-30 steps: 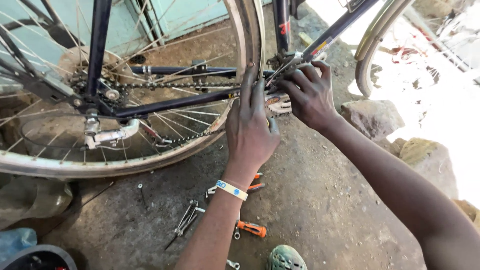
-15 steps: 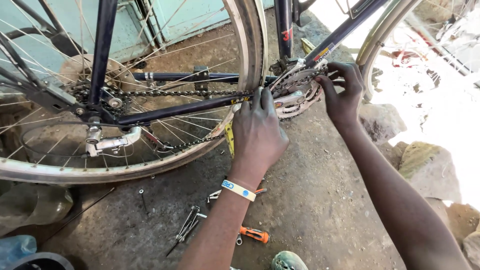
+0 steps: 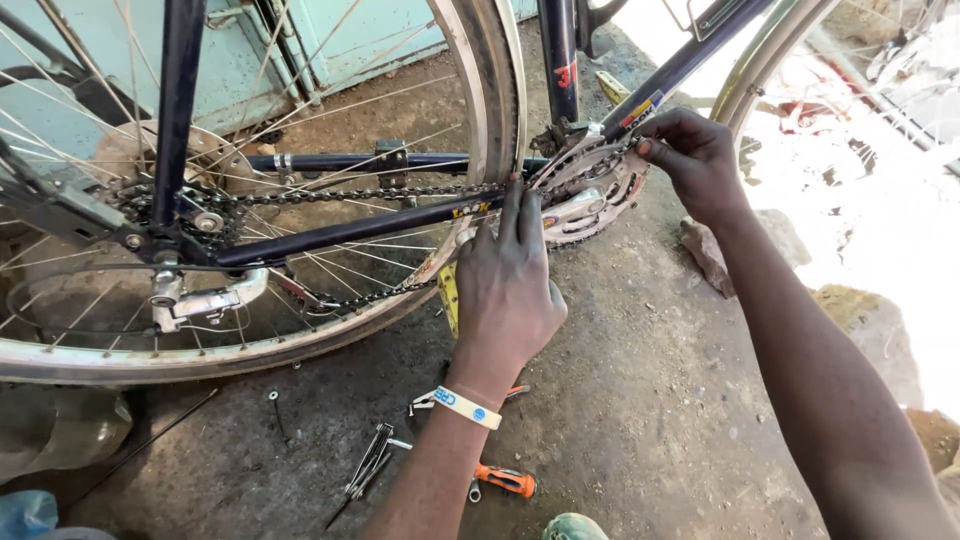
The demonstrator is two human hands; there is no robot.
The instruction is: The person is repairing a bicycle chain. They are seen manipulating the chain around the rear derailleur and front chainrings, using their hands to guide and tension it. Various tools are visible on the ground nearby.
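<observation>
A dark-framed bicycle stands over rough ground, its rear wheel (image 3: 300, 335) filling the left half of the view. My left hand (image 3: 510, 285), a white and blue wristband on its wrist, reaches up with fingertips touching the chain (image 3: 400, 192) just left of the silver chainring (image 3: 595, 195). My right hand (image 3: 690, 155) pinches the chain at the top right of the chainring, beside the frame tube. The chain runs back to the rear sprockets and derailleur (image 3: 190, 290).
On the ground below lie an orange-handled screwdriver (image 3: 505, 480), a bundle of metal keys (image 3: 368, 465) and a loose screw (image 3: 272, 397). A yellow strip (image 3: 448, 300) hangs by the wheel rim. Rocks (image 3: 705, 250) sit at the right; a teal wall stands behind.
My right hand has moved up and right along the chainring's top. My left hand has shifted right, its fingers now on the chain nearer the chainring. The view has drifted slightly.
</observation>
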